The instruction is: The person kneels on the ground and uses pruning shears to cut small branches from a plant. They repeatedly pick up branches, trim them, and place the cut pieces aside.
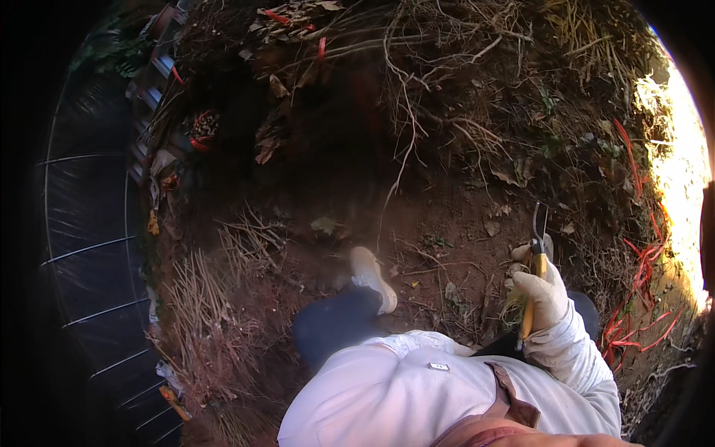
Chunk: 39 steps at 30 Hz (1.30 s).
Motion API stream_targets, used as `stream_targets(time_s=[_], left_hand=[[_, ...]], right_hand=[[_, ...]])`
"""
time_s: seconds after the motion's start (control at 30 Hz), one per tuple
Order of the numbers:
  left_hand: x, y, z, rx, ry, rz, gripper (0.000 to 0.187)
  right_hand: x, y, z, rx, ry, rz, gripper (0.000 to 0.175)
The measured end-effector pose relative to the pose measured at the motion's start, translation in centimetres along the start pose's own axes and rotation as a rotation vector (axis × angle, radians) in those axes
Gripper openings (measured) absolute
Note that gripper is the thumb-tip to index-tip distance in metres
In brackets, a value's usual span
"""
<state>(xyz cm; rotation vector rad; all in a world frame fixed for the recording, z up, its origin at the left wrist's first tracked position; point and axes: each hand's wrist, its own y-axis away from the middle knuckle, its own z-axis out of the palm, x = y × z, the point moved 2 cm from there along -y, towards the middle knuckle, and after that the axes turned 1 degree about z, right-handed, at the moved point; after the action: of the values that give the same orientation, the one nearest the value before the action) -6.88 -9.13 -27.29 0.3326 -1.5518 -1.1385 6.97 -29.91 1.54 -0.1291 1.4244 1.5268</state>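
My right hand (544, 296), in a pale work glove, holds a pair of pruning shears (526, 321) with yellow handles. Their slim metal tips point away from me and stand slightly apart over the soil. Some thin pale roots or grass (512, 309) show beside the glove. My left hand (462, 350) is mostly hidden in front of my body, at the end of a white sleeve (416, 341). What its fingers do cannot be made out. Bare brown soil (441, 223) with loose roots and dry leaves lies before me.
A heap of tangled roots and stems (413, 78) rises ahead. Bundled cut stems (201, 302) lie left, beside black sheeting (89, 207) and a metal ladder-like frame (151, 95). Red plastic ties (642, 268) lie right. My pale shoe (371, 276) rests on the ground.
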Motion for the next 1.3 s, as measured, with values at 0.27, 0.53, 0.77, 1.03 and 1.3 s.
stream_targets(time_s=[0.27, 0.53, 0.77, 1.03, 1.3], left_hand=[[2.2, 4.9, -7.1, -0.025, 0.092, -0.009, 0.046], [0.3, 6.9, -9.8, 0.010, 0.130, 0.015, 0.046], [0.3, 10.0, -17.4, 0.367, 0.855, 0.084, 0.038], [1.2, 27.3, -16.9, 0.613, 1.359, 0.550, 0.060], [-6.0, 55.0, -10.6, 1.062, 1.539, 0.271, 0.022]], right_hand=[[-5.1, -10.7, -0.1, 0.196, -0.107, 0.078, 0.029], [-3.9, -16.0, 1.9, 0.235, -0.045, 0.046, 0.030], [4.7, -21.1, -3.2, -0.010, -0.042, 0.279, 0.024], [3.2, -6.1, 14.7, -0.255, 0.122, 0.610, 0.032], [-9.4, 1.2, 43.2, -0.811, 0.811, 0.157, 0.051]])
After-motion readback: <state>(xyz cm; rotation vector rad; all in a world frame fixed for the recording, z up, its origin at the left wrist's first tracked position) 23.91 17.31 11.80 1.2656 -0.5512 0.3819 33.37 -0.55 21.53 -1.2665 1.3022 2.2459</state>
